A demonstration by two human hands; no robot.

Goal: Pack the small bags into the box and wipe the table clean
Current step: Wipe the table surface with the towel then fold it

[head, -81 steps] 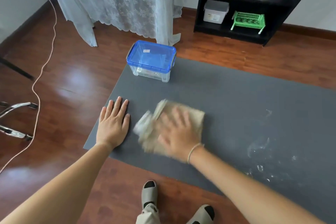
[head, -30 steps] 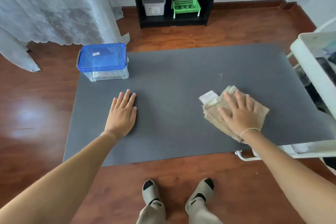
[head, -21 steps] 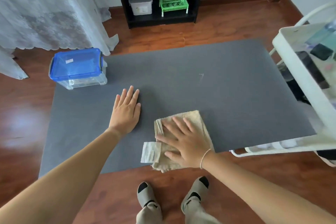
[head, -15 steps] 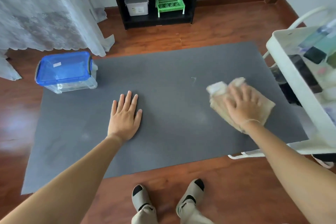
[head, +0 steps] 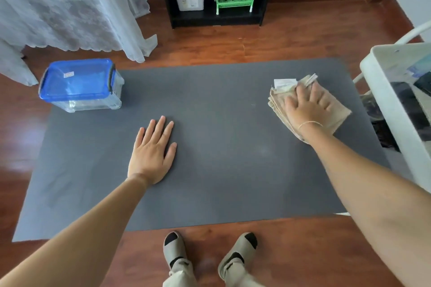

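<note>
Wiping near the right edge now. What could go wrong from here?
1. The right hand presses the cloth close to the table edge by the white cart; a long stroke may hit it.
2. The cloth's loose tag could snag.

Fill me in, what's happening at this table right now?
A person is wiping the dark grey table. The right hand presses a folded beige cloth flat against the far right part of the top, fingers spread. The left hand rests palm-down near the middle. The clear box sits at the far left corner with its blue lid on. No small bags lie loose on the table.
</note>
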